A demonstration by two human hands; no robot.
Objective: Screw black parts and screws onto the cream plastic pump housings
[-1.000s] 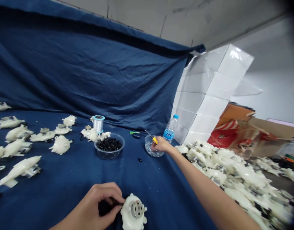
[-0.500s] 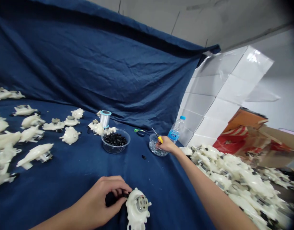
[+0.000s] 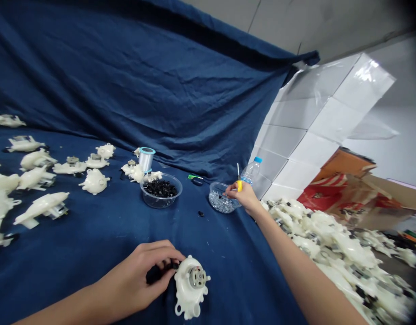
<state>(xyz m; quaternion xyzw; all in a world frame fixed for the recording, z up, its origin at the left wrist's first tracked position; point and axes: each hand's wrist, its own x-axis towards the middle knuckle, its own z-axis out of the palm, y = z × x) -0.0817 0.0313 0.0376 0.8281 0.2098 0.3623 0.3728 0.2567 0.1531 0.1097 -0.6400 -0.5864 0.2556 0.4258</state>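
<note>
My left hand (image 3: 150, 273) is closed, pinching a small black part (image 3: 175, 265) against the left side of a cream plastic housing (image 3: 185, 289). A round metal motor (image 3: 197, 277) sits in that housing, facing up. At the rim of a clear bowl of small silvery screws (image 3: 218, 203), my right hand (image 3: 243, 195) is closed round a screwdriver (image 3: 239, 185) with a yellow handle, its shaft pointing up. The right fingertips are over the screws; whether they pinch one is too small to tell. A second clear bowl (image 3: 160, 205) holds many small black parts.
Cream housings (image 3: 41, 207) lie spread on the left, and a large heap (image 3: 336, 253) fills the right. A wire spool (image 3: 146, 160) stands behind the black-part bowl. A water bottle (image 3: 253, 169) and stacked white boxes (image 3: 292, 140) rise behind my right hand.
My right hand has lifted slightly from the screws toward the bowl's right rim, and the screwdriver has turned more upright. The left hand still holds the black part at the housing.
</note>
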